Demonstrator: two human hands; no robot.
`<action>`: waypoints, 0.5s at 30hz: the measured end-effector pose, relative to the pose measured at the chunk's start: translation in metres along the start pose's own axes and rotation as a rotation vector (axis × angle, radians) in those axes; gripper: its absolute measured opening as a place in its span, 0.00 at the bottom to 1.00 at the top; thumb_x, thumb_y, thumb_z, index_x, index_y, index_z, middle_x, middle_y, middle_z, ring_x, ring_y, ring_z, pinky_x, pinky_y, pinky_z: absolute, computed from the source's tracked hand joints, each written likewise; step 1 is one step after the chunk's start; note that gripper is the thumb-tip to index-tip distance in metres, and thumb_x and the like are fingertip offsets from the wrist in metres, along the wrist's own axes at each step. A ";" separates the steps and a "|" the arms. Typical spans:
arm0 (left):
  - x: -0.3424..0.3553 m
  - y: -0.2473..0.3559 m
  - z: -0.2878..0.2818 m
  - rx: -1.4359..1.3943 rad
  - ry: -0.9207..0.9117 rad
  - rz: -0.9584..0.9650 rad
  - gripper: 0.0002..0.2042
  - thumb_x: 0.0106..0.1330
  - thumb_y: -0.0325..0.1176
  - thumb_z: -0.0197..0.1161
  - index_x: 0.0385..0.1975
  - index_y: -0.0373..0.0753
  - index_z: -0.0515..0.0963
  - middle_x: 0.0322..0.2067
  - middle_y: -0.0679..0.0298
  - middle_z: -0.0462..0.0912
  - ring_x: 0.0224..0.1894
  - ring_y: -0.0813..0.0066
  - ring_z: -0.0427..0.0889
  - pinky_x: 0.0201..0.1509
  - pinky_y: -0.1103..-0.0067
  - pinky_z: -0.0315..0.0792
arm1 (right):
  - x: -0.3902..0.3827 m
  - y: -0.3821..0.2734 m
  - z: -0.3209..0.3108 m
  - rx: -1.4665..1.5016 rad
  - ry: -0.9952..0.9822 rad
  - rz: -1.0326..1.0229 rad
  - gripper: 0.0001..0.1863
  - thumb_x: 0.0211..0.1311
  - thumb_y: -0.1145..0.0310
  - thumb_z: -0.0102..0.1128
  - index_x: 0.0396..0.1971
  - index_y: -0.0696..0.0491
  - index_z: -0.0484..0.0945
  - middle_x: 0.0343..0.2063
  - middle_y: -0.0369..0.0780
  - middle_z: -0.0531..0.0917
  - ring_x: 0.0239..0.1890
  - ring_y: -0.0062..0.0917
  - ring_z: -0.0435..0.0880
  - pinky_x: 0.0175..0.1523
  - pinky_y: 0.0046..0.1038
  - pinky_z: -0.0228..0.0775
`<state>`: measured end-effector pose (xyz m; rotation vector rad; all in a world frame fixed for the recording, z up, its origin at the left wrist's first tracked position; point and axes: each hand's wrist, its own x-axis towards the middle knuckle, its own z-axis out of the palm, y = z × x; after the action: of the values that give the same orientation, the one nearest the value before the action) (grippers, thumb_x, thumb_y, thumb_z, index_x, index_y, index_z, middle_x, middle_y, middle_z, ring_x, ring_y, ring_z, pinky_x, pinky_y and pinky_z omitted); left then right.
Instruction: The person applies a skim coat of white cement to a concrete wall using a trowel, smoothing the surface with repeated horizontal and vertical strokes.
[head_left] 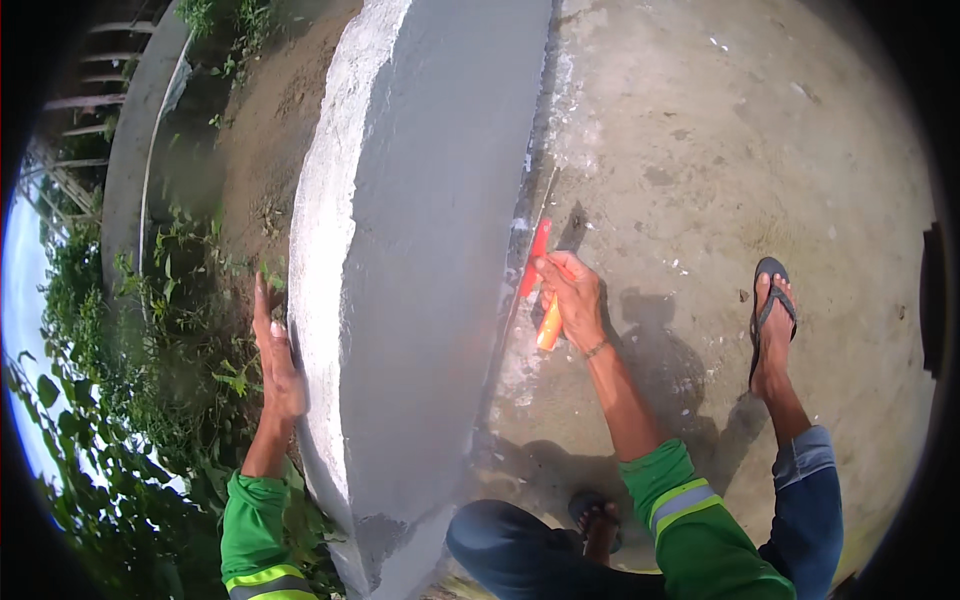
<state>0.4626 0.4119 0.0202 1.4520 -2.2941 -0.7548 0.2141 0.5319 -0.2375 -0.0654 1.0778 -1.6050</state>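
Observation:
A low wall runs up the middle of the head view, with a smooth grey face [430,230] and a rough, sunlit white top [325,225]. My left hand [278,365] rests against the outer edge of that top, its fingers stretched out and holding nothing. At the foot of the grey face, my right hand [575,300] grips a trowel [548,326] with an orange handle and a red part. Its thin metal edge appears nearly edge-on, close to the line where wall and floor meet. My fingers hide part of the handle.
A stained concrete floor [800,180] with white flecks spreads to the right. My sandalled right foot [772,320] stands there; my bent knee [510,545] is beside the wall's near end. Left of the wall are soil [280,110], leafy plants [130,410] and a curved concrete edge [135,150].

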 end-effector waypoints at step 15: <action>0.000 -0.002 0.000 -0.032 0.022 -0.025 0.38 0.69 0.60 0.32 0.72 0.38 0.42 0.67 0.46 0.55 0.67 0.58 0.60 0.69 0.64 0.55 | 0.089 0.024 0.020 -0.006 -0.100 0.131 0.17 0.56 0.58 0.70 0.29 0.57 0.76 0.13 0.29 0.66 0.13 0.13 0.64 0.19 0.19 0.58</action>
<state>0.4640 0.4109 0.0184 1.4705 -2.2414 -0.7754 0.2116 0.4502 -0.2854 -0.0765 0.9890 -1.4660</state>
